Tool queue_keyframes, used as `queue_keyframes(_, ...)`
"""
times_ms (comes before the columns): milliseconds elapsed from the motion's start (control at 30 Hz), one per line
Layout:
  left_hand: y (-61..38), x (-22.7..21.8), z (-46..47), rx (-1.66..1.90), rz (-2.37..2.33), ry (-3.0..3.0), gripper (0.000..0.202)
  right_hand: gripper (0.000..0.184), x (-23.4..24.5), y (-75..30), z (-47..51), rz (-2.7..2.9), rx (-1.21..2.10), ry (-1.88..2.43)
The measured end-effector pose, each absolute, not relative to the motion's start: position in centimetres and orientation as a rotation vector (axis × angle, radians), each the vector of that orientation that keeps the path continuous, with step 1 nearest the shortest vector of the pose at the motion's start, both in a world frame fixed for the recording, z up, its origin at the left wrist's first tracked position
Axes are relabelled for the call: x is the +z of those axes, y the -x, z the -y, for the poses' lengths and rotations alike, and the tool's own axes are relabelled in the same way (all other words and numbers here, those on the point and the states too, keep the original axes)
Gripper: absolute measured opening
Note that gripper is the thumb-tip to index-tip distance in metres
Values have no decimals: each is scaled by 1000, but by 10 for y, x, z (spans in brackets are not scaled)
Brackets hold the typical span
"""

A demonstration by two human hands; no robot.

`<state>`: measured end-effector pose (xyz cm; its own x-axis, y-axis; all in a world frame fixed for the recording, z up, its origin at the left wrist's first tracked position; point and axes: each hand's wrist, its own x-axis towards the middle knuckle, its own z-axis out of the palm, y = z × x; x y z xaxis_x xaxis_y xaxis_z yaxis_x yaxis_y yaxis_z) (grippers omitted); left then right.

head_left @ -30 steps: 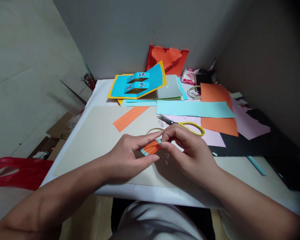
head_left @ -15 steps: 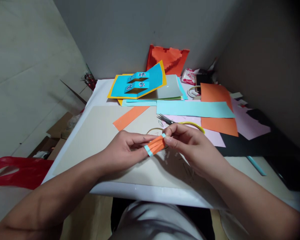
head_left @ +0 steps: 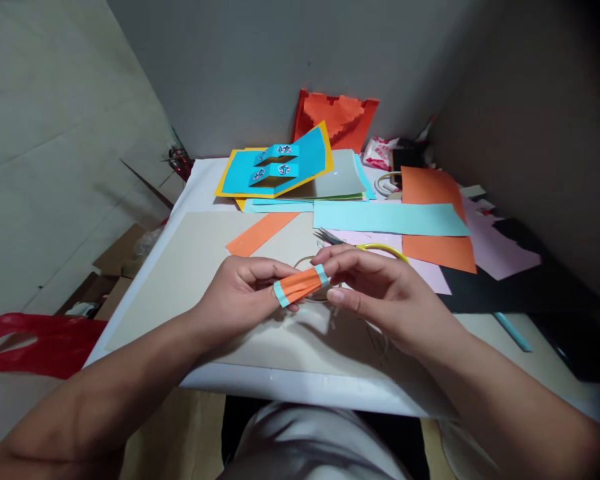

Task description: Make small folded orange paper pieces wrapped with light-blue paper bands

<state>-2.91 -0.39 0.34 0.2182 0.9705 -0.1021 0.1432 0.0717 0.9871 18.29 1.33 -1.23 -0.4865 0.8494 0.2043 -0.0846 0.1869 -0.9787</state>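
Note:
A small orange paper piece with light-blue bands at both ends (head_left: 300,285) is held a little above the beige board (head_left: 195,267). My left hand (head_left: 245,290) pinches its left end with curled fingers. My right hand (head_left: 380,293) pinches its right end between thumb and fingers. Yellow-handled scissors (head_left: 380,249) lie just behind my right hand, partly hidden by it. Small paper scraps (head_left: 335,323) lie on the board under the hands.
An orange strip (head_left: 260,235) lies on the board. Behind it are a blue-and-yellow pop-up card (head_left: 275,167), a light-blue sheet (head_left: 387,218), orange paper (head_left: 433,200), pink paper (head_left: 495,247) and black paper (head_left: 520,287). A red bag (head_left: 35,343) hangs at the lower left.
Both hands have lifted the orange piece off the board and turned it, so it now shows as a band with blue ends. The hands have shifted slightly up and left.

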Motion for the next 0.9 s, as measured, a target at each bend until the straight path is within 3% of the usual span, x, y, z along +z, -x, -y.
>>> queue_keyframes(100, 32, 4, 1, 882, -1077, -1213, 7, 15, -11, -184, -12, 1704, 1405, 649)
queue_keyframes(233, 36, 0, -4, 808, -866, -1042, 13, 24, -10, -183, -9, 1942, 998, 624)
queue_keyframes(367, 35, -7, -6, 758, -854, -1001, 13, 18, -8, -180, -7, 1962, 819, 639)
queue_keyframes(633, 27, -5, -4, 810, -1149, -1360, 16, 5, -9, -178, -3, 1821, 945, 777)
queue_keyframes(900, 24, -4, 1, 912, -1167, -1352, 15, 7, -14, -176, -8, 1602, 1463, 882)
